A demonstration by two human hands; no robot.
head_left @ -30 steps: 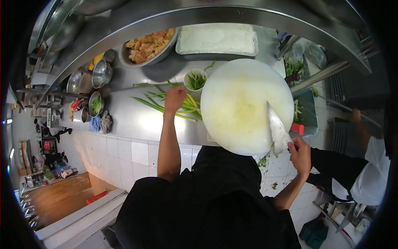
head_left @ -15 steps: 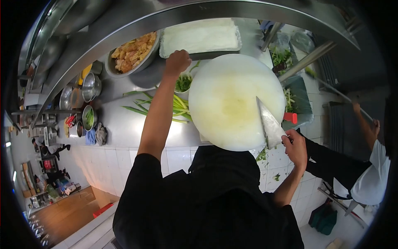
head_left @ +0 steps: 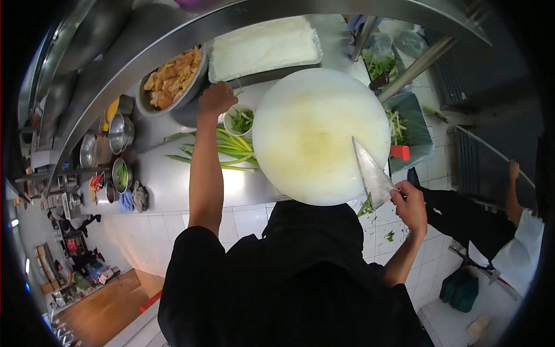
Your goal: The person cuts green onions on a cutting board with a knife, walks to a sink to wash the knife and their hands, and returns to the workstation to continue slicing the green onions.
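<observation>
Right hand (head_left: 409,205) closed round knife (head_left: 373,176), handle hidden, left hand (head_left: 217,98) curled, hold unclear, white cup (head_left: 228,124) just beside

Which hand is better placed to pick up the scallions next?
Probably the left hand: it is beside the cup, near the scallions and on their side of the board. The right hand, across the board, grips the knife.
</observation>
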